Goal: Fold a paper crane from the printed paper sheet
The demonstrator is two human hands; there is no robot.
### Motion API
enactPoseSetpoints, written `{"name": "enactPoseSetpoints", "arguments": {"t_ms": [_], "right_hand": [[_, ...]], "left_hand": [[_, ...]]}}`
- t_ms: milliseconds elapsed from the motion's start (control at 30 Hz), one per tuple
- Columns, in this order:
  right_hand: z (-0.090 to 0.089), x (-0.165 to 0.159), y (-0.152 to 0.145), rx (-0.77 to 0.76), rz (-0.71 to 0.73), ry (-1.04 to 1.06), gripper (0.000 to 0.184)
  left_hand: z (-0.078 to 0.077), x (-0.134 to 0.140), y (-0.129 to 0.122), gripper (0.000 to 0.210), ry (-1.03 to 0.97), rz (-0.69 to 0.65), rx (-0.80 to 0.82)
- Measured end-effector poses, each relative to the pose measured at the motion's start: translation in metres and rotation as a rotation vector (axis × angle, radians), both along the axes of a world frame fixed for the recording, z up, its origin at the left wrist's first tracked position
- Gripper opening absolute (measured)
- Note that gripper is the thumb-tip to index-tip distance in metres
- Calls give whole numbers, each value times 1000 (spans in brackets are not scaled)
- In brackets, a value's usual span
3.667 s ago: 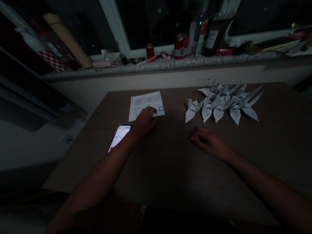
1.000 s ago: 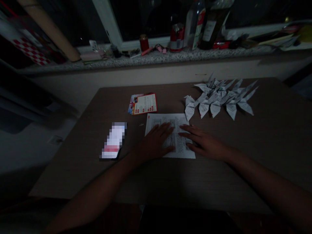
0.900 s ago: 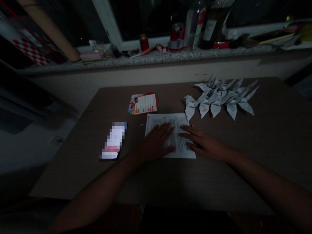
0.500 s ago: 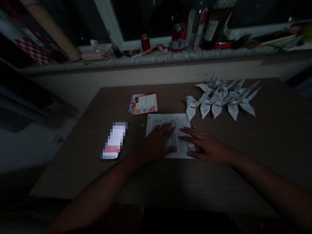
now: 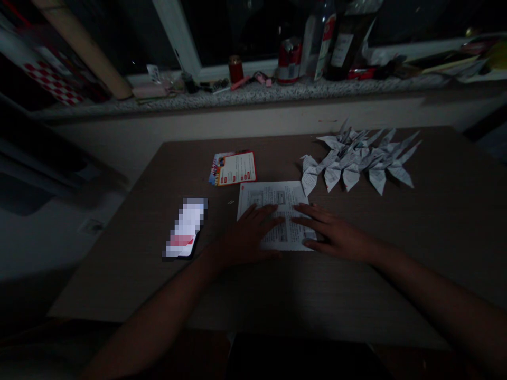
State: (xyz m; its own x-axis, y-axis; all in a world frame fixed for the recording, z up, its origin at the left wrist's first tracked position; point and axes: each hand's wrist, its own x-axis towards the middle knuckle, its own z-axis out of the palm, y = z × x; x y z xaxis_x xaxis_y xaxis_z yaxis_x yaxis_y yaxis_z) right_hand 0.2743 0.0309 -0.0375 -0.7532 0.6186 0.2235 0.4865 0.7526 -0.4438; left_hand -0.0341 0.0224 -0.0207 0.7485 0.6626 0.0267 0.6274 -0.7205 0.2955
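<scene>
From my remote post I inspect the table (image 5: pixel 130 253), starting at its left edge. Near that edge lies a phone (image 5: pixel 186 227), its lit screen blurred out. Right of it sit two tiny pale slips (image 5: pixel 231 202), well apart from any edge. By the far edge, left of centre, I find a stack of printed cards (image 5: pixel 237 168), fanned slightly, the top one red-bordered. Next is the left hand (image 5: pixel 247 237), palm down, fingers spread and gripping nothing, its fingertips over the left part of a printed sheet (image 5: pixel 287 232). This sheet lies flat about mid-table, its far left corner just beside the cards. The right hand (image 5: pixel 336 235) follows, fingers extended and parted, likewise gripping nothing, fingertips over the sheet's right side. Last, toward the far right corner, stands a cluster of folded paper cranes (image 5: pixel 352 169); the leftmost is just beside the sheet's far right corner, contact undetermined.
</scene>
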Motion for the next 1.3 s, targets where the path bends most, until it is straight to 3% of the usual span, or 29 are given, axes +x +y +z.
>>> {"name": "enactPoseSetpoints", "arguments": {"t_ms": [267, 533, 800, 1000, 1200, 1300], "right_hand": [[7, 10, 1, -67, 75, 5, 79], [6, 8, 1, -47, 72, 17, 59], [7, 7, 1, -12, 72, -8, 58], [4, 5, 2, 10, 45, 9, 41], [5, 4, 1, 0, 12, 36, 33], [8, 4, 0, 4, 11, 22, 33]], "left_hand": [[-2, 1, 2, 86, -2, 3, -6], [-5, -1, 4, 78, -17, 6, 11], [0, 0, 5, 61, 25, 25, 1], [1, -3, 4, 80, 10, 7, -7], [1, -4, 3, 86, 5, 13, -19], [1, -3, 4, 79, -4, 4, -13]]}}
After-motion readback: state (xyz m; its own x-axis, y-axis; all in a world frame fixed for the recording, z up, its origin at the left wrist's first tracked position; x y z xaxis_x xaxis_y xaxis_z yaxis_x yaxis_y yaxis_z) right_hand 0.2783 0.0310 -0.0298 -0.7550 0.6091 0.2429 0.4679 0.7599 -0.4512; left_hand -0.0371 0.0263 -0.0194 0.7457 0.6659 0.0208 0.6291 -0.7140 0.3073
